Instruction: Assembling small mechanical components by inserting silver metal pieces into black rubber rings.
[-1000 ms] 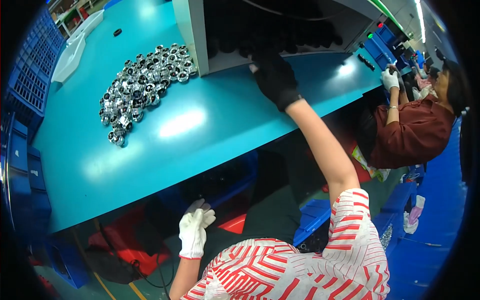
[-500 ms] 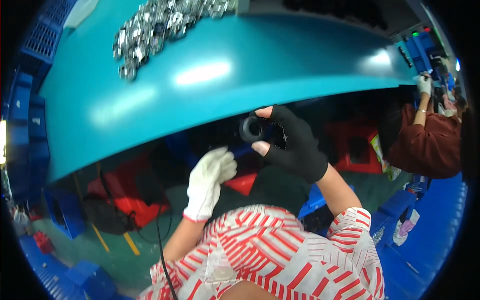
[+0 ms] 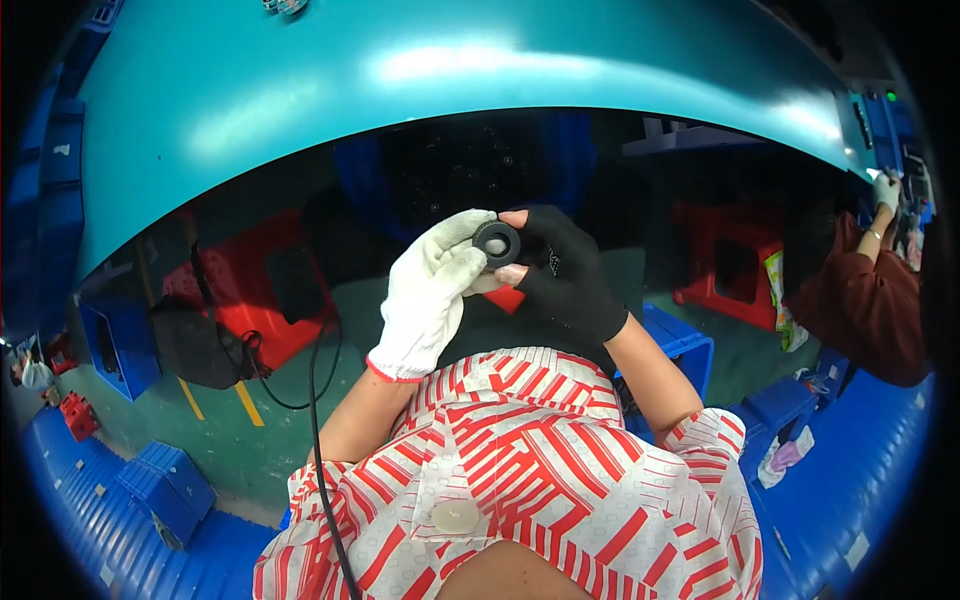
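Note:
A small black ring (image 3: 513,243) with a round hole is held up in front of my body, below the table's near edge. My left hand (image 3: 428,285), in a white knitted glove, has its fingers closed on the ring's left side. On the other side, my right hand (image 3: 575,275) wears a black fingerless glove and pinches the ring between bare thumb and fingertip. White glove fabric shows through the hole. What lies inside the left palm is hidden.
A teal table (image 3: 330,90) spans the far side, with small shiny metal parts (image 3: 285,6) at its top edge. Red stools (image 3: 735,265) stand left and right. A black cable (image 3: 318,450) hangs by my left arm. Another person (image 3: 868,290) works at far right.
My left hand has risen and moved right to take hold of the ring, which my right hand held alone before. The view has shifted, and most of the metal-part pile has left it.

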`<control>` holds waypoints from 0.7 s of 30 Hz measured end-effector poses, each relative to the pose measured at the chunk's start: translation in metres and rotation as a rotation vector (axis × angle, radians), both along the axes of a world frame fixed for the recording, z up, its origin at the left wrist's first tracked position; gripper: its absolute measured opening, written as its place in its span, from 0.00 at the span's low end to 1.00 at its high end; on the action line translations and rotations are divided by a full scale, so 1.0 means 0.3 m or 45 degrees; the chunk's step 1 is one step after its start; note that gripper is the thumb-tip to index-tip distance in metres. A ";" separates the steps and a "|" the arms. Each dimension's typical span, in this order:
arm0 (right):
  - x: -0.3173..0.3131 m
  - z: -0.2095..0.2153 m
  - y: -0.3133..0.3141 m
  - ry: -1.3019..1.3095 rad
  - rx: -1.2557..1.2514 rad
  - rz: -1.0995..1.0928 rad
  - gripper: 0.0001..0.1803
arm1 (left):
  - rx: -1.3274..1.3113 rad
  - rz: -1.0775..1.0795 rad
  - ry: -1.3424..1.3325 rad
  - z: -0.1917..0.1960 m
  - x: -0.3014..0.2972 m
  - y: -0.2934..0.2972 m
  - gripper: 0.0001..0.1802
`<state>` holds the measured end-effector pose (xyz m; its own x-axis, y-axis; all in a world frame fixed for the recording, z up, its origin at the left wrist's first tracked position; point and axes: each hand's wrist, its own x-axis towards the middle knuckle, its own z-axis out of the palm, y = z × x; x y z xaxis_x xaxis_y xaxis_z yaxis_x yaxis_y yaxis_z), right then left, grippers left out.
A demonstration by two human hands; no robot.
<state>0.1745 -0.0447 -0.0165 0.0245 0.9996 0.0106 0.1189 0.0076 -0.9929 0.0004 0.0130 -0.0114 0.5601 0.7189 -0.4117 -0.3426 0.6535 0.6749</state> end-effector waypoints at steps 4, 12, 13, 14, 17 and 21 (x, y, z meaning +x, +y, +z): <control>-0.005 0.010 0.009 -0.726 0.278 -0.015 0.27 | 0.106 0.015 0.269 0.017 0.006 -0.004 0.27; -0.027 0.015 0.042 -0.696 0.300 0.010 0.26 | -0.101 -0.159 -0.086 -0.001 -0.013 0.030 0.32; -0.022 0.005 0.047 -0.640 0.290 -0.012 0.26 | -0.145 -0.142 -0.162 -0.002 -0.012 0.031 0.33; -0.022 -0.004 0.049 -0.640 0.288 -0.009 0.26 | -0.147 -0.139 -0.163 -0.005 -0.010 0.033 0.33; -0.023 -0.023 0.053 -0.531 0.253 -0.005 0.25 | -0.172 -0.153 -0.231 -0.017 -0.006 0.037 0.33; -0.019 -0.016 0.059 -0.484 0.218 -0.017 0.25 | -0.145 -0.151 -0.253 -0.018 0.001 0.043 0.33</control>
